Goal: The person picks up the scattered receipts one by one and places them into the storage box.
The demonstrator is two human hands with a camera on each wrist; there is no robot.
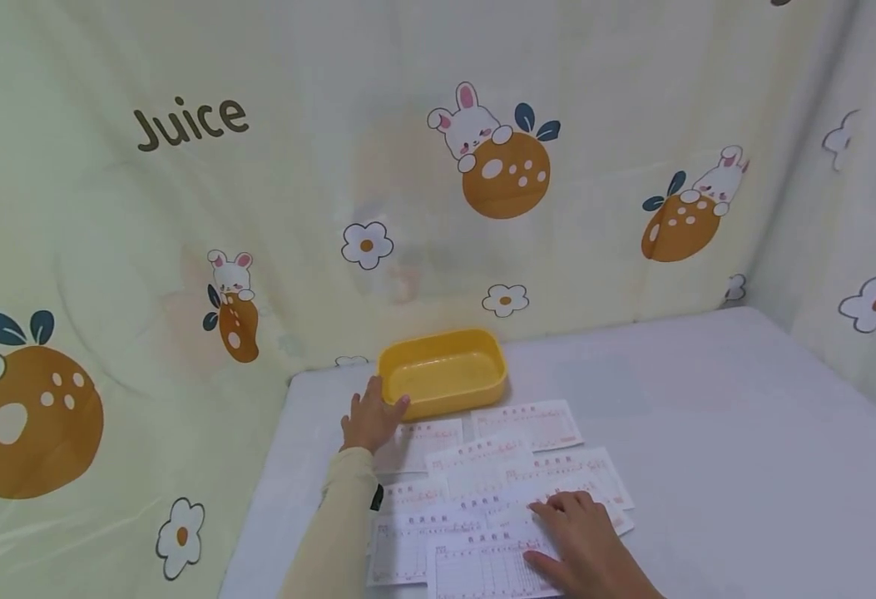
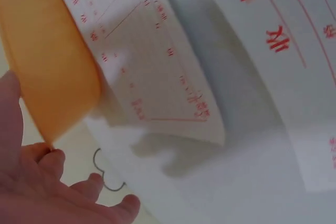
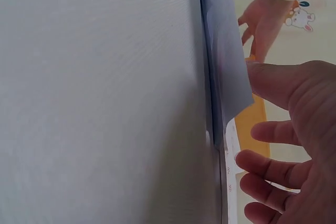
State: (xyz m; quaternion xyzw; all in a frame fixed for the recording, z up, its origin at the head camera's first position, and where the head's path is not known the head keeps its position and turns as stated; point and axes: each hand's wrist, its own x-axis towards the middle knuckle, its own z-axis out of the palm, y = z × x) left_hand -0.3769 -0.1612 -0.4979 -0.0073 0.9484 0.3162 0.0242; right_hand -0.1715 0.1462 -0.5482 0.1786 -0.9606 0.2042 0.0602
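A yellow plastic tray (image 1: pixel 438 408) stands at the back of the table. My left hand (image 1: pixel 370 420) straddles its front left corner, gripping the rim between thumb and index finger; in the left wrist view the other fingers of the hand (image 2: pixel 58 187) spread away from the tray (image 2: pixel 58 77). Several white receipt slips with red print (image 1: pixel 475 566) overlap in front of it. Over the nearest slips lies my right hand (image 1: pixel 587 541), fingers spread. In the right wrist view its thumb (image 3: pixel 278 82) touches a raised paper edge (image 3: pixel 228 51), while the other fingers stand apart.
A pale cloth covers the table (image 1: pixel 715 433). Behind and beside it hangs a curtain (image 1: pixel 595 274) printed with rabbits, oranges and flowers. A farther receipt slip (image 1: pixel 527 424) lies just in front of the tray's right end.
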